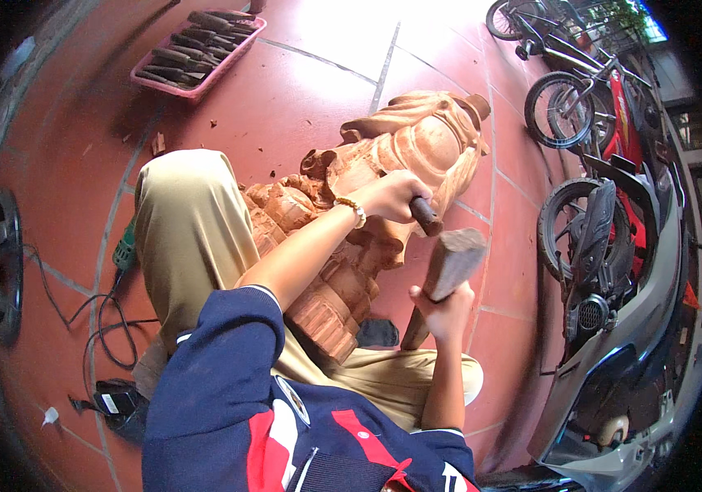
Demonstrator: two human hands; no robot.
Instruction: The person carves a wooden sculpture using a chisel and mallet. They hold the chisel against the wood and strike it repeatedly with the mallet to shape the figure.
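Observation:
A large reddish-brown wood carving (433, 141) of a rounded figure lies on the floor in front of me and runs back between my legs. My left hand (394, 197), with a beaded bracelet at the wrist, is closed around a chisel (426, 216). The dark butt of its handle sticks out to the right; its blade is hidden behind the hand, against the carving. My right hand (448, 313) grips a wooden mallet (454, 264) by its handle. The mallet's blocky head is just below the chisel's butt, apart from it.
A pink basket (203, 85) full of chisels stands at the far left. A green corded power tool (125, 248) lies by my left knee, its cable looping nearby. Wood chips dot the red tiled floor (302, 82). Motorbikes (613, 271) and a bicycle (560, 109) line the right.

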